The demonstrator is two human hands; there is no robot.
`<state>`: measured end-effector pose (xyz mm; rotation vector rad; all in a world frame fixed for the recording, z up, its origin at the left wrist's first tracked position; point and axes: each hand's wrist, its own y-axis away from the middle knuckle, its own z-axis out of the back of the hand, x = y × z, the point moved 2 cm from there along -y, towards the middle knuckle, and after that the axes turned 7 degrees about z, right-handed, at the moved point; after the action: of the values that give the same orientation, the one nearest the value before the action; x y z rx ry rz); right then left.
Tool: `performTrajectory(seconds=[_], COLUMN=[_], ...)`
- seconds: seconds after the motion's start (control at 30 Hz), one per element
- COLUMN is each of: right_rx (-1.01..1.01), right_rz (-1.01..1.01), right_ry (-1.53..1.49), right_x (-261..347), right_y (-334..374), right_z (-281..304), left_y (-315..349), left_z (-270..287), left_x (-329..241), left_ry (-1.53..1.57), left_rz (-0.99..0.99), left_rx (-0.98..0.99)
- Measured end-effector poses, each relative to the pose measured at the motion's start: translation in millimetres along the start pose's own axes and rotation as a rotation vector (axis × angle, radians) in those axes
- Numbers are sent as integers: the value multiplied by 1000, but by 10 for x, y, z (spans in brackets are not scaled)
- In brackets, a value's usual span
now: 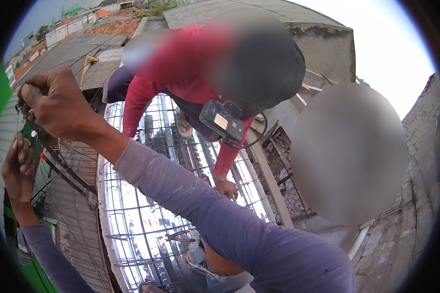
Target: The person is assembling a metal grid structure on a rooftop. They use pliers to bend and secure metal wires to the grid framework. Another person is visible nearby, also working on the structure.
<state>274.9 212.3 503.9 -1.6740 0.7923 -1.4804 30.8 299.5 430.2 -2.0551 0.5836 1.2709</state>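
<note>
Both my arms, in grey-purple sleeves, reach to the far left, beyond the edge of a steel rebar mesh (139, 215) laid over shiny corrugated sheet. My right hand (61, 105) is closed, fingers bent in, by a dark tangle of wires (32, 117); what it grips is hidden. Just below it my left hand (20, 163) is raised, fingers curled together near thin strands; I cannot make out what they hold. Pincers with red-and-black handles (181, 237) lie on the mesh beside my knee in torn jeans (212, 263).
A co-worker in a red top (181, 58) bends over the mesh, one hand (227, 189) resting on it. Another person's blurred shape (349, 154) is at the right. Cables (66, 171) hang beside the mesh's left edge above lower roofs (76, 210). A rough wall (391, 249) stands right.
</note>
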Motion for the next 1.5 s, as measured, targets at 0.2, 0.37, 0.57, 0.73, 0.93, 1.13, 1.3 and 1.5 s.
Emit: performTrajectory(seconds=[0.2, 0.37, 0.57, 0.73, 0.93, 1.13, 1.3, 1.5], right_rx=[-53, -89, -68, 8, 161, 208, 239, 271], right_rz=[-212, -249, -309, -271, -141, -128, -150, -155], right_ry=[-290, -459, -484, -304, 168, 277, 268, 511], right_x=[-102, -231, -244, -224, -313, -445, -451, -409], right_y=[123, 159, 221, 181, 250, 336, 279, 320], right_z=[41, -108, -166, -131, -18, 0, -147, -205], left_y=[-292, -315, -386, -390, -439, -419, -336, -326], left_z=[190, -1016, -804, -333, -468, -546, -726, -457], left_x=[533, 173, 208, 172, 102, 164, 104, -112], left_ry=[59, -144, -322, -397, -234, -177, -247, 76], left_rz=[-65, -52, -151, -244, -124, -74, -161, -391], left_rx=[-346, -473, -461, -433, -343, -337, -437, -689])
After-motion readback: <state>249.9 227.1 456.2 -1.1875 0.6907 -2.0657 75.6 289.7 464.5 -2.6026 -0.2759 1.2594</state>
